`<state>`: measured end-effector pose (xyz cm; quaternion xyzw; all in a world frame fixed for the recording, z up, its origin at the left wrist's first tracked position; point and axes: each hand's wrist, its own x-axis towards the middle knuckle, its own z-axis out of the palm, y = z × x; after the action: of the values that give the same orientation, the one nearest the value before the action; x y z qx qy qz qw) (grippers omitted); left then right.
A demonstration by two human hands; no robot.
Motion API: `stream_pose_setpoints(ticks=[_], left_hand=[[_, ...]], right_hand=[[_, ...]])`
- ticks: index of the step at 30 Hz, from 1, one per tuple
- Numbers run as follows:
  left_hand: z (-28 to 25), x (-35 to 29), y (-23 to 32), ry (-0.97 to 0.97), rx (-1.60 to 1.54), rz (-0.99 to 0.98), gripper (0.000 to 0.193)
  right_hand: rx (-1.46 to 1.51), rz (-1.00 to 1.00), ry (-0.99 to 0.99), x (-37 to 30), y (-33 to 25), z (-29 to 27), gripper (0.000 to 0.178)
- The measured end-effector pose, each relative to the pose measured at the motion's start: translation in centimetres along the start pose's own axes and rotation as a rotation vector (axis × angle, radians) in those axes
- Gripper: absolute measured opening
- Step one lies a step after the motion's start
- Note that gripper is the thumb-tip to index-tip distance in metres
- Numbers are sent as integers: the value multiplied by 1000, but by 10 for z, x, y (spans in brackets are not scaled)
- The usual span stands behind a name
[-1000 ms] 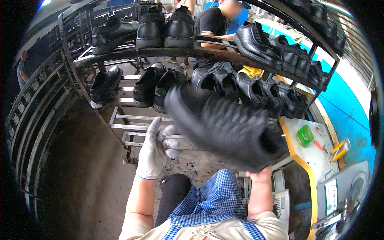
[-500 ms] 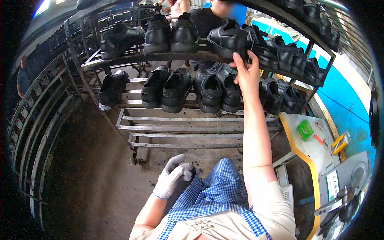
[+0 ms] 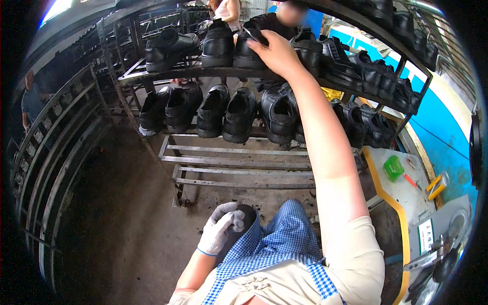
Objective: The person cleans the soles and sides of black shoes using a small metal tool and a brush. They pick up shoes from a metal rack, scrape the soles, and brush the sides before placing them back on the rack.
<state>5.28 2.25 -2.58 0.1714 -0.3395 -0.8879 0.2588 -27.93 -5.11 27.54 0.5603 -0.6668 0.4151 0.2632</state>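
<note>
My bare right hand [image 3: 277,51] reaches up to the top shelf of a metal rack [image 3: 152,76], its fingers closed on the collar of a black shoe [image 3: 246,53]. That shoe stands between other black shoes, one [image 3: 217,46] just to its left. My left hand [image 3: 221,231], in a white glove, rests on my dark-trousered knee and holds nothing. A blue checked apron [image 3: 274,244] covers my lap.
The middle shelf carries a row of black shoes [image 3: 239,114]; the lower bars [image 3: 239,168] are bare. On the right stands a white table with a yellow edge [image 3: 394,208], bearing a green box [image 3: 393,168]. A curved rack [image 3: 46,168] runs along the left. People stand behind the rack.
A second ago both hands held a black shoe close up. My right hand set it on the top shelf, then shifted left to another shoe. My left hand dropped to my knee.
</note>
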Motion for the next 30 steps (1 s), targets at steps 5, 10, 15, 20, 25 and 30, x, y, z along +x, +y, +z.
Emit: stream_pose_setpoints(ticks=[5,10,15,20,25,30], left_hand=[[0,-11,12,-26,98,58,39],[4,-6,34,-410,347,533,43],[40,-10,62,-136,903,1045,56],[56,-1,52,-284,509,33,42],[46,-4,44,-64,477,95,36],[35,5,19,-2,388,220,41]], right_hand=[[612,-28,103,-88,-49,-36,30],[956,81,252,-210,-84,-103,34],[1079,420,-328,-257,-70,-97,24],[1274,537,-809,-282,-68,-15,22],[1074,609,-385,-315,-42,8,44],[1004,349,-321,-352,-46,15,58]])
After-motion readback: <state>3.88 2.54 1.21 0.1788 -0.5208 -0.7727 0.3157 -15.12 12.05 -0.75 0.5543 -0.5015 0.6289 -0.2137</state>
